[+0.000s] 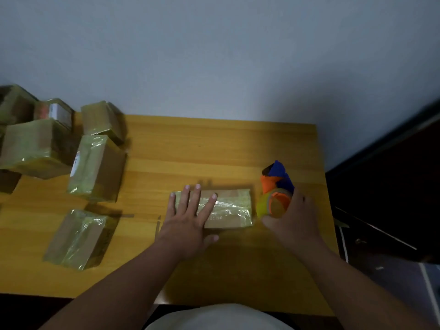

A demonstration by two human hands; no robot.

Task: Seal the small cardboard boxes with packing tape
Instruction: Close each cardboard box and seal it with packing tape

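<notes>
A small cardboard box [228,208] lies flat in the middle of the wooden table [190,153], with shiny yellowish tape running across its top. My left hand [188,220] rests flat on the box's left half, fingers spread. Just off the box's right end, my right hand [290,217] grips an orange and blue tape dispenser [277,186] loaded with a yellowish tape roll; the roll sits close to the box's right edge.
Several taped boxes are piled at the table's left: one near the front left [78,239], one upright [95,167], one further back [102,120], and a larger one [35,146]. A grey wall stands behind the table. Dark furniture [392,186] lies beyond the right edge.
</notes>
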